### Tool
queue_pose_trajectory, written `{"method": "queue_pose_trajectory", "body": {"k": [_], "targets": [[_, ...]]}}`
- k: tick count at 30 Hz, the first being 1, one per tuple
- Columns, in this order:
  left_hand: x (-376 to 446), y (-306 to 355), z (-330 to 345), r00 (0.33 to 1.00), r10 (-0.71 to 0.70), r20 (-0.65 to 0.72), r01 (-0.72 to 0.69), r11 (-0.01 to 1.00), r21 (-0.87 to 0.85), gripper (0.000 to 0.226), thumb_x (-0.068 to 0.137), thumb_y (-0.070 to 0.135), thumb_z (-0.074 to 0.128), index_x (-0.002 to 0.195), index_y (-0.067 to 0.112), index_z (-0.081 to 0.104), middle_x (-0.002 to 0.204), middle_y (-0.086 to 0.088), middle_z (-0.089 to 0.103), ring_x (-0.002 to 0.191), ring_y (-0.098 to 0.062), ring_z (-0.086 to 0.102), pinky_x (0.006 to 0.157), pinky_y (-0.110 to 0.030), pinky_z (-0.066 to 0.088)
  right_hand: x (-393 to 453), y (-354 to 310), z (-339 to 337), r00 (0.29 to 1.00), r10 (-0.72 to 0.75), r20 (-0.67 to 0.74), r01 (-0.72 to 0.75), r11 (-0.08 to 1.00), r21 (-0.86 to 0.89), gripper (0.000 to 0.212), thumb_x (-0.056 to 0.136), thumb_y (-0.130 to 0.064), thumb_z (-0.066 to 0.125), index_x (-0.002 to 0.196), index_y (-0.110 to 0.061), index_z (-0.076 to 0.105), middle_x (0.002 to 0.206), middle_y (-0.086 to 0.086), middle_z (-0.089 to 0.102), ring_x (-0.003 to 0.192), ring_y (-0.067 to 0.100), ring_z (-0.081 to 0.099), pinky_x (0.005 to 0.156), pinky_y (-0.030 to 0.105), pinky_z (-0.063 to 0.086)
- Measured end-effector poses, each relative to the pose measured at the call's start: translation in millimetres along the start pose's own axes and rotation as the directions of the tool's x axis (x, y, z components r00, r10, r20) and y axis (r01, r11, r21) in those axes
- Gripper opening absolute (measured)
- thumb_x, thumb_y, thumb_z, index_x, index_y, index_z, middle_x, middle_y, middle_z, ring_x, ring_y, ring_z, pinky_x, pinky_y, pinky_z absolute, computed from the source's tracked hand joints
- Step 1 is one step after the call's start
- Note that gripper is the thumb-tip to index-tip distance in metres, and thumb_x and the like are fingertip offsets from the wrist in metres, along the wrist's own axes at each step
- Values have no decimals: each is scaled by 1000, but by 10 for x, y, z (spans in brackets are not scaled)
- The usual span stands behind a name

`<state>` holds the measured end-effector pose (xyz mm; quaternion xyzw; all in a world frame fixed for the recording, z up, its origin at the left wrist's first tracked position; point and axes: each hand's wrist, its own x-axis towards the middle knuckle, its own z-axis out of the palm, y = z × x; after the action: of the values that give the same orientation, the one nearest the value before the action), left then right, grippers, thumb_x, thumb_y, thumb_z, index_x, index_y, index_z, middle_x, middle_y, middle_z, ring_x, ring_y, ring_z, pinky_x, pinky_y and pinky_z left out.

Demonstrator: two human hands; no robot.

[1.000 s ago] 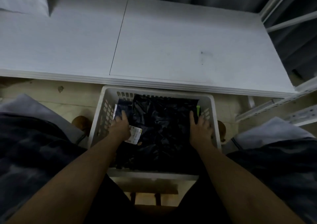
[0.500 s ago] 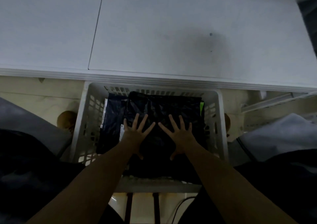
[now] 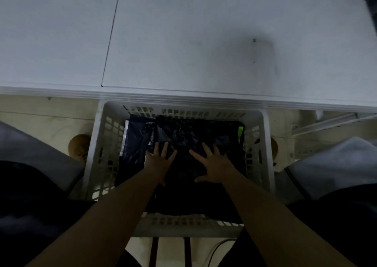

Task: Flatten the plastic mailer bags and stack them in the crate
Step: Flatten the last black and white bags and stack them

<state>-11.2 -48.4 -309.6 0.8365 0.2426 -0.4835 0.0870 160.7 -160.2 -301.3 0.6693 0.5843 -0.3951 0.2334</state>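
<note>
A white slotted crate (image 3: 93, 156) stands on the floor between my knees, just under the table's front edge. Dark plastic mailer bags (image 3: 195, 132) lie stacked inside it, crinkled on top; a white strip shows at the stack's left edge and a green patch at its right. My left hand (image 3: 159, 160) lies flat on the top bag with fingers spread. My right hand (image 3: 214, 164) presses flat beside it, fingers spread too. The two hands are a palm's width apart near the crate's middle.
A white table (image 3: 183, 42) fills the upper view, with a seam left of centre. My knees in grey and dark fabric flank the crate. White metal rails (image 3: 326, 121) lie on the floor at the right. A dark cable (image 3: 220, 246) runs below the crate.
Both hands moved from the sides of the stack to its middle and spread flat on the top bag. The view tilted down over the crate.
</note>
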Motion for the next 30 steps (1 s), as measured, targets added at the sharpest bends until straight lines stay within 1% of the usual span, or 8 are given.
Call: {"method": "queue_pose_trajectory", "body": {"k": [2, 4, 7, 10, 13, 16, 21, 30], "targets": [[-92, -73, -129, 998, 67, 2, -67, 991, -112, 101, 80, 47, 71, 153, 21, 6, 159, -14, 2, 144, -39, 12, 109, -52, 30, -111, -5, -165, 999, -41, -27, 41, 999, 7, 80, 90, -66, 42, 152, -39, 0, 159, 11, 6, 140, 42, 18, 105, 52, 36], [-233, -135, -274, 989, 141, -36, -145, 962, -233, 73, 85, 39, 68, 145, 15, 34, 148, -13, 36, 132, -32, 39, 103, -41, 40, -193, -68, -315, 999, -41, -34, 41, 999, 7, 63, 98, -53, 38, 152, -28, 19, 149, 15, 30, 129, 37, 38, 99, 41, 42], [-497, -229, -511, 985, 166, -46, -172, 937, -304, 51, 93, 33, 60, 135, 7, 48, 133, -13, 52, 119, -30, 52, 92, -36, 44, -299, -217, -609, 1000, -17, 4, 17, 1000, -11, 41, 101, -35, 42, 134, -13, 48, 128, 15, 53, 110, 32, 54, 86, 35, 47], [-759, -360, -702, 987, 109, -121, -140, 946, -293, 40, 94, 31, 57, 123, 4, 58, 123, -15, 59, 104, -28, 58, 84, -36, 46, -463, -454, -966, 999, 0, -51, -3, 998, -68, 29, 101, -29, 44, 115, -7, 57, 102, 13, 58, 83, 27, 55, 72, 35, 47], [-1096, -576, -901, 980, 7, -198, -62, 960, -272, 35, 93, 30, 57, 116, 4, 62, 119, -15, 62, 99, -29, 60, 83, -37, 47, -670, -792, -1363, 983, 24, -180, -50, 989, -137, 25, 100, -27, 46, 81, -10, 50, 72, 7, 43, 61, 21, 42, 62, 32, 38], [-1538, -853, -1094, 933, -115, -340, 9, 954, -299, 35, 91, 29, 59, 117, 7, 63, 120, -12, 62, 109, -30, 60, 85, -33, 47, -851, -1168, -1753, 937, -19, -348, -43, 985, -169, 22, 95, -26, 52, 92, -6, 61, 82, 11, 53, 77, 27, 53, 69, 31, 42], [-2289, -1451, -1245, 823, -322, -468, 103, 895, -435, 34, 95, 33, 55, 120, 11, 60, 117, -7, 62, 105, -25, 61, 88, -35, 48, -1156, -1918, -2455, 880, -102, -464, -25, 965, -260, 28, 95, -25, 51, 116, -10, 62, 115, 10, 59, 95, 26, 58, 71, 30, 42], [-3482, -2771, -974, 507, -655, -561, 223, 728, -648, 31, 98, 32, 46, 123, 17, 56, 123, -4, 57, 109, -24, 56, 77, -30, 39, -1486, -3501, -3447, 722, -319, -614, 7, 891, -454, 28, 96, -24, 46, 117, -15, 62, 115, 6, 60, 96, 25, 59, 70, 30, 42]]}}
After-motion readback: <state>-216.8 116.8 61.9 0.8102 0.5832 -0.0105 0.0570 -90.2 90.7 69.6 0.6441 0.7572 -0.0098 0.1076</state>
